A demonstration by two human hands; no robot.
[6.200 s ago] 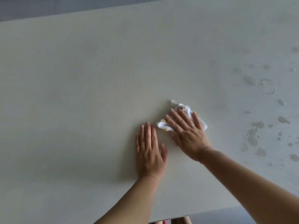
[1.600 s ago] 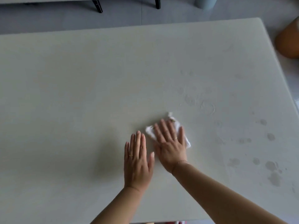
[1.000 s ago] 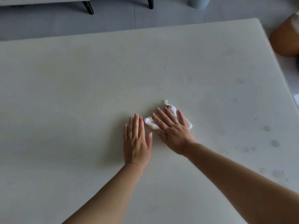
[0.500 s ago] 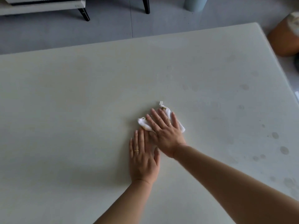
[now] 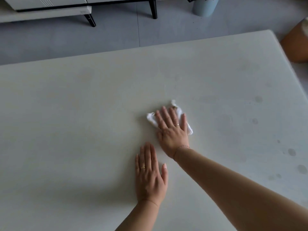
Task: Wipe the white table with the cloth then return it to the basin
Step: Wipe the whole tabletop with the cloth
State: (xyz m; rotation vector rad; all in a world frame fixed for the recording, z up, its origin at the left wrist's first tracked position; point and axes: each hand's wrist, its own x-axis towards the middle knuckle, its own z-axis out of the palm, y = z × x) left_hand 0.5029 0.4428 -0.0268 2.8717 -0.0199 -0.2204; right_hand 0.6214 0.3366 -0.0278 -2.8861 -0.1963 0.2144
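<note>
White cloth lies bunched mid-surface under the flat, spread right hand, well apart from every edge. The left hand rests flat, fingers together, nearer the near edge. Bare surface stretches wide leftward; faint damp spots dot the right side.

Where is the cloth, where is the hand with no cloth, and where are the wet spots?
cloth (image 5: 150,117): head view, its left corner.
left hand (image 5: 149,176): head view, its back.
wet spots (image 5: 291,152): head view, one spot.
</note>
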